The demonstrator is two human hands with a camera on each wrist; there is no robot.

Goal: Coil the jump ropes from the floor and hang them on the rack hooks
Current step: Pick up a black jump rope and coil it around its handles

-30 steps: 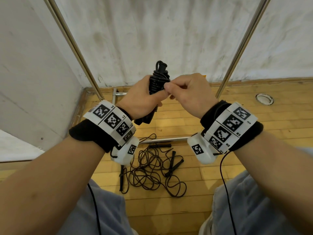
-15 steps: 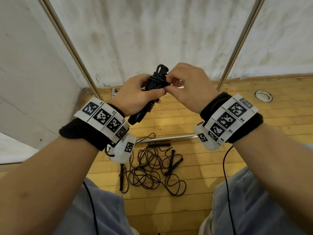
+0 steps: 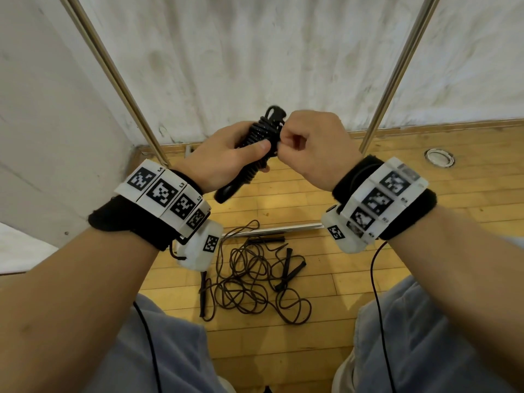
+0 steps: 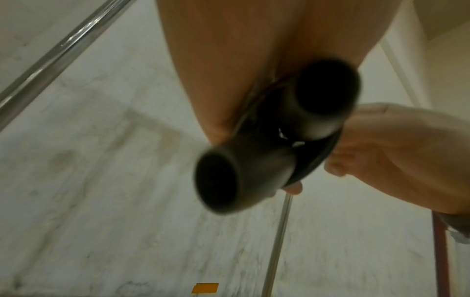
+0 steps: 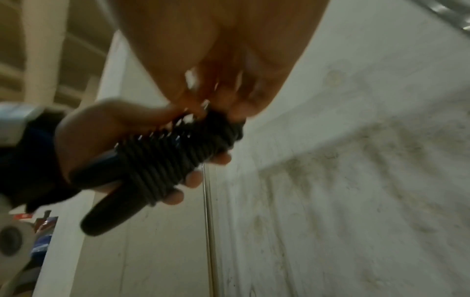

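My left hand (image 3: 226, 157) grips a black jump rope bundle (image 3: 256, 140), its cord wound tightly around the two handles. The bundle (image 5: 162, 158) shows many close turns of cord, and the handle ends (image 4: 254, 156) stick out below my palm. My right hand (image 3: 309, 143) pinches the cord near the bundle's upper end, fingers curled. More black jump ropes (image 3: 255, 282) lie tangled on the wooden floor below my hands. The rack's metal uprights (image 3: 119, 83) rise on both sides; its hooks are out of view.
The rack's low crossbar (image 3: 283, 229) lies on the wooden floor (image 3: 354, 270) above the tangle. A white wall (image 3: 255, 58) stands close behind, another wall at the left. A round metal floor fitting (image 3: 439, 158) sits at the right. My knees frame the bottom.
Both hands have tilted the bundle so its top leans right. My right hand moved from the bundle's middle to its upper end, still pinching the cord.
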